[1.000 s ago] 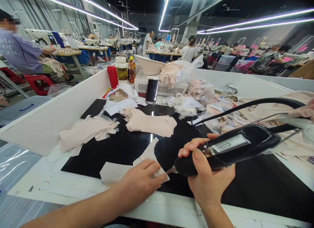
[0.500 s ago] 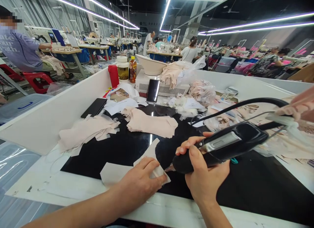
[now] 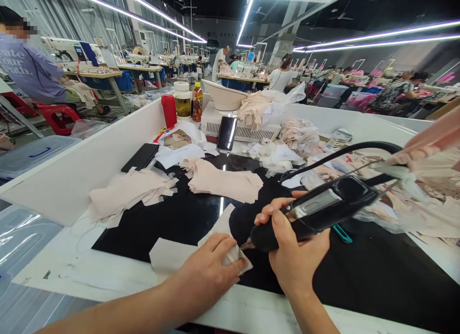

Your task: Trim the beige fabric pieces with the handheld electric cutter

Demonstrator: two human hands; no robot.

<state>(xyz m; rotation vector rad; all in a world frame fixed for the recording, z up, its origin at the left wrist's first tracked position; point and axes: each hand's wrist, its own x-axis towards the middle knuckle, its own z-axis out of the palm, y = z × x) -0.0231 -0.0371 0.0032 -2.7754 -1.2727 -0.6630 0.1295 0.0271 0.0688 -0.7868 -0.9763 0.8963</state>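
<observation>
My left hand [image 3: 210,267] presses a small pale fabric piece [image 3: 223,221] down near the front edge of the black work surface, with thumb and fingers closed on it. Another flat pale piece [image 3: 168,253] lies partly under that hand. My right hand [image 3: 300,257] is wrapped round a black corded handheld tool [image 3: 321,204] with a shiny metal plate on its body. The tool tilts down to the left, and its narrow tip [image 3: 247,245] is at the fabric's right edge; whether they touch I cannot tell.
Stacks of pale fabric pieces [image 3: 226,180] lie ahead, with another stack [image 3: 129,192] to the left. A phone [image 3: 226,132] leans on a white vented box [image 3: 247,129]. The tool's cable [image 3: 345,147] arches to the right, above bagged fabric. A teal clip-like object [image 3: 342,233] lies right of my hand.
The tool's rear end and cable have swung a little left and down, showing more of the teal object. My left hand stays on the fabric; the view has shifted slightly.
</observation>
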